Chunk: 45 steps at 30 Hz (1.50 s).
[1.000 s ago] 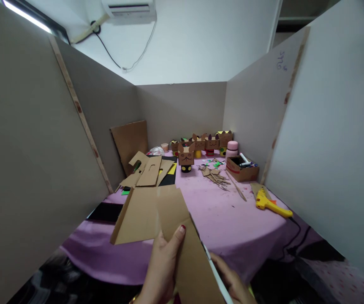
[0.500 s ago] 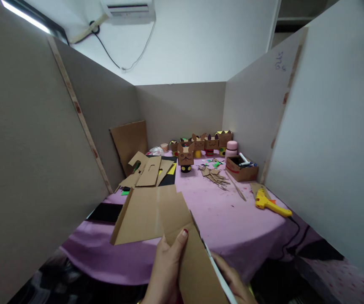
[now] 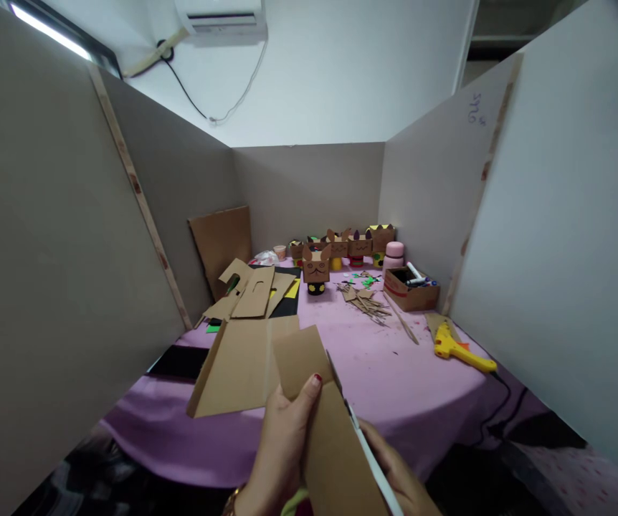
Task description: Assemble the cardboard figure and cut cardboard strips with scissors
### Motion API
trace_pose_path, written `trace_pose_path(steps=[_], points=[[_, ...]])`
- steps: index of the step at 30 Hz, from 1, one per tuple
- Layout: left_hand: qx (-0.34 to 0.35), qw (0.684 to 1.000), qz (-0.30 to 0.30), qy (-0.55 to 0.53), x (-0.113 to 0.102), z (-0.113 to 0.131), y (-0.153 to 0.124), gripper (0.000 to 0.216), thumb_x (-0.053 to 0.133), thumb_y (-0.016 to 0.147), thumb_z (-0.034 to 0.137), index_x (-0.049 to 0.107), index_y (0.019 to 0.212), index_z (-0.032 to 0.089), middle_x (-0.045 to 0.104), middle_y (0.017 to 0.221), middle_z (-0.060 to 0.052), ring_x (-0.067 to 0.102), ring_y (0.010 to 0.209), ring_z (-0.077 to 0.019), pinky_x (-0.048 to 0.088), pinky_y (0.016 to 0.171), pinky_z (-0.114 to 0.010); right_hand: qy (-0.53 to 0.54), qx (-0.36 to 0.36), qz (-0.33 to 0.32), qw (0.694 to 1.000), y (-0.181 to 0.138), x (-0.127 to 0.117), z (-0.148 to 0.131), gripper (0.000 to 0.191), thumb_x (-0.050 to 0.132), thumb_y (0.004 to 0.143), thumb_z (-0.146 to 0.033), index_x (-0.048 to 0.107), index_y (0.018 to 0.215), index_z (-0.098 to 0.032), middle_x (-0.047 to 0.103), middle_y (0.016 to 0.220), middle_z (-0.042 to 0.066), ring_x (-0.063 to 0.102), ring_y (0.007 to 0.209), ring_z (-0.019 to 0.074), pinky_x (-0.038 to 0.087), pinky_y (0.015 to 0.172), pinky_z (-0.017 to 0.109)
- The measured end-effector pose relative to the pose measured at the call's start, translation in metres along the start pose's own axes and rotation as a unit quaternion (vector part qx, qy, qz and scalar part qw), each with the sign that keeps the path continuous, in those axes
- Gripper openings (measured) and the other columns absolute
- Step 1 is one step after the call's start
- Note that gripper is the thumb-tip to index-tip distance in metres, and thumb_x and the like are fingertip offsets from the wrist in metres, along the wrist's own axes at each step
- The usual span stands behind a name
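My left hand (image 3: pixel 289 423) grips a piece of brown cardboard (image 3: pixel 335 437), its thumb with a red nail pressed flat on top. The piece is creased across near the thumb, and its far flap (image 3: pixel 303 358) points away from me. Along its right edge, a narrow dark blade (image 3: pixel 335 374), apparently of scissors, extends forward from my right hand (image 3: pixel 392 466). That hand is closed and partly hidden behind the cardboard. A whitish strip (image 3: pixel 373 462) runs down the same edge. Beyond my left hand, a larger folded cardboard sheet (image 3: pixel 244 365) lies on the table.
On the pink cloth (image 3: pixel 373 380) stand a cardboard animal figure (image 3: pixel 316 269), several more behind it, and a pink bottle (image 3: pixel 394 254). Cardboard scraps (image 3: pixel 365 301), a box of markers (image 3: pixel 411 290) and a yellow glue gun (image 3: pixel 462 349) are to the right. Cut cardboard (image 3: pixel 252 294) lies left.
My left thumb and the held cardboard have shifted slightly. The right hand shows a little more beside the edge. The things on the table stay where they were.
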<state>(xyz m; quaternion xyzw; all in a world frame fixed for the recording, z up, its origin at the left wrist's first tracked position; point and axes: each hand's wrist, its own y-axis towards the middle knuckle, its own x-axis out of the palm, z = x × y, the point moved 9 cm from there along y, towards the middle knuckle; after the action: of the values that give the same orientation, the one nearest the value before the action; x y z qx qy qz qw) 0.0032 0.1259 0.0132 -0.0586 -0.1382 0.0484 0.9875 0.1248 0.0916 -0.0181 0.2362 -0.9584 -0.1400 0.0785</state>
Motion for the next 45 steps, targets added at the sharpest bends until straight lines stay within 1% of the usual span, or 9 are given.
trace_pose_path(steps=[4,8,14,21,24,29,35,40,45], points=[[0.004,1.0,0.003,0.001,0.001,-0.001,0.0,0.042,0.062,0.072,0.038,0.052,0.106,0.017,0.071,0.088,-0.01,0.068,0.07,-0.0214,0.053,0.066,-0.032,-0.044,0.017,0.0,0.999,-0.005,-0.006,0.015,0.067,0.052,0.075,-0.057,0.04,0.132,-0.025,0.045,0.138,0.006,0.037,0.126,0.0304,0.035,0.101,0.037],[0.005,1.0,0.019,0.0,-0.002,-0.002,0.001,0.047,0.063,0.072,0.037,0.05,0.111,0.017,0.07,0.092,-0.011,0.068,0.072,-0.0216,0.054,0.066,-0.032,-0.043,-0.002,-0.006,0.999,-0.006,-0.007,0.019,0.069,0.052,0.074,-0.058,0.04,0.132,-0.023,0.053,0.131,0.008,0.047,0.119,0.0317,0.041,0.094,0.037],[-0.002,1.0,0.021,0.0,-0.005,-0.008,0.002,0.049,0.063,0.072,0.037,0.048,0.113,0.017,0.07,0.092,-0.011,0.068,0.071,-0.0217,0.054,0.065,-0.033,-0.046,0.004,0.005,0.999,-0.007,-0.008,0.026,0.073,0.053,0.073,-0.058,0.039,0.133,-0.021,0.056,0.128,0.01,0.048,0.117,0.0332,0.041,0.095,0.039],[-0.008,1.0,-0.013,-0.015,0.001,-0.007,0.001,0.042,0.063,0.072,0.035,0.051,0.108,0.017,0.071,0.086,-0.01,0.068,0.067,-0.0219,0.054,0.061,-0.033,-0.02,0.003,-0.007,1.0,0.001,-0.002,0.006,0.064,0.054,0.077,-0.049,0.039,0.133,-0.023,0.05,0.133,0.009,0.042,0.123,0.0304,0.034,0.101,0.039],[-0.006,1.0,-0.011,-0.015,0.0,-0.008,0.001,0.043,0.064,0.071,0.035,0.052,0.108,0.017,0.071,0.086,-0.009,0.067,0.067,-0.0214,0.053,0.062,-0.033,0.005,-0.006,-0.003,1.0,0.006,0.0,-0.003,0.063,0.055,0.077,-0.046,0.038,0.133,-0.022,0.054,0.129,0.009,0.047,0.118,0.0308,0.037,0.098,0.04],[-0.011,1.0,0.001,-0.02,-0.003,-0.016,0.001,0.045,0.064,0.071,0.036,0.051,0.11,0.017,0.071,0.087,-0.01,0.067,0.067,-0.0214,0.053,0.062,-0.033,0.004,-0.008,0.013,1.0,0.002,-0.003,0.004,0.062,0.055,0.077,-0.047,0.041,0.132,-0.023,0.063,0.118,0.009,0.055,0.11,0.0321,0.042,0.093,0.04],[-0.029,0.999,0.002,-0.023,-0.003,-0.013,0.007,0.042,0.063,0.071,0.039,0.054,0.105,0.016,0.071,0.086,-0.01,0.067,0.068,-0.0201,0.053,0.065,-0.031,-0.008,0.018,0.021,1.0,-0.003,-0.007,0.017,0.059,0.056,0.077,-0.047,0.043,0.13,-0.026,0.054,0.13,0.007,0.044,0.121,0.0308,0.037,0.098,0.039],[0.005,1.0,0.005,0.01,-0.003,0.0,0.013,0.038,0.064,0.071,0.037,0.057,0.102,0.016,0.071,0.087,-0.01,0.067,0.067,-0.0202,0.053,0.063,-0.03,0.014,0.009,0.014,1.0,0.002,-0.003,0.013,0.06,0.056,0.076,-0.047,0.043,0.13,-0.025,0.051,0.133,0.007,0.042,0.123,0.0303,0.035,0.099,0.039],[0.003,1.0,-0.012,0.001,0.004,-0.002,0.011,0.037,0.062,0.072,0.036,0.058,0.102,0.015,0.071,0.084,-0.01,0.067,0.062,-0.0207,0.054,0.057,-0.031,0.029,0.011,0.013,0.999,0.011,-0.001,0.007,0.066,0.063,0.069,-0.044,0.044,0.129,-0.023,0.058,0.124,0.009,0.049,0.115,0.0321,0.037,0.097,0.042]])
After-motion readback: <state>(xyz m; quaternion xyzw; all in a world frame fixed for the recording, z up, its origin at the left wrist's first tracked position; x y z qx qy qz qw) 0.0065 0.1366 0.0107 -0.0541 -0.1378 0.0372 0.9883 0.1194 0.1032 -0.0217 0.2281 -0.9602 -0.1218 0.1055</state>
